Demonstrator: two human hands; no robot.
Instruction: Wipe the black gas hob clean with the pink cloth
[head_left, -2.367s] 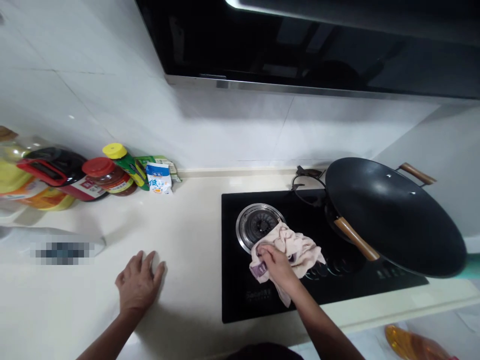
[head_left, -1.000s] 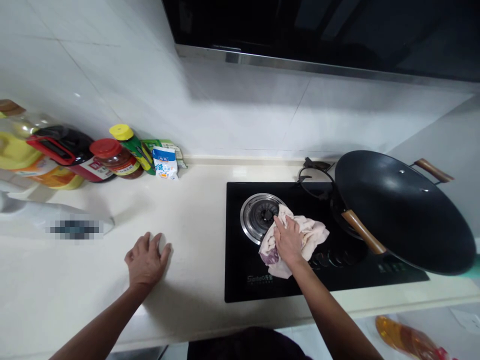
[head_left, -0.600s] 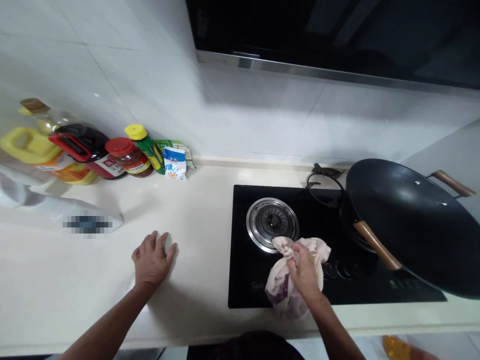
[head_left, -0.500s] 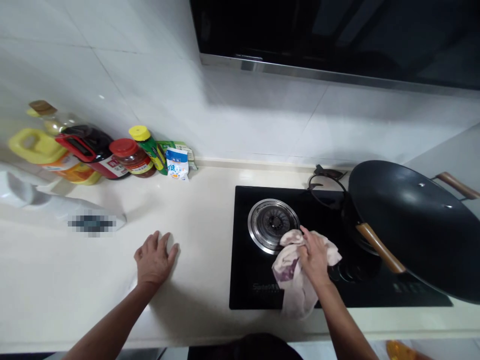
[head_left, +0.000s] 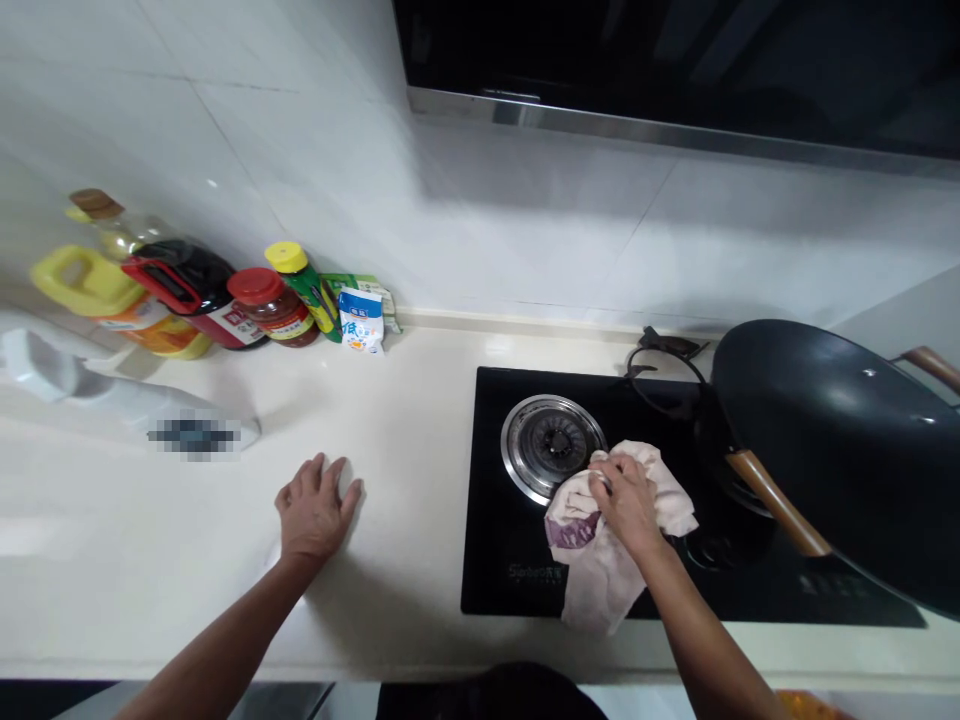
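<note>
My right hand [head_left: 627, 500] grips a pale pinkish cloth [head_left: 600, 590] with a purple patch. The cloth is bunched on the black glass cooktop [head_left: 495, 540], against the lower right of the round metal burner [head_left: 553, 447]. Part of the cloth hangs toward the cooktop's front edge. My left hand [head_left: 315, 508] rests palm down on the cream countertop [head_left: 397, 480], left of the cooktop, fingers spread and holding nothing.
A large black wok [head_left: 832, 440] with wooden handles sits over the right burner. Behind it lies a black pan support [head_left: 660, 375]. A white spray bottle [head_left: 157, 400] lies at left. Jars, bottles and a salt packet [head_left: 362, 320] line the wall. A range hood [head_left: 675, 70] hangs above.
My right hand has curled its fingers more around the cloth, and the cloth has bunched and shifted slightly. The left hand stays on the countertop. The whole view has shifted slightly.
</note>
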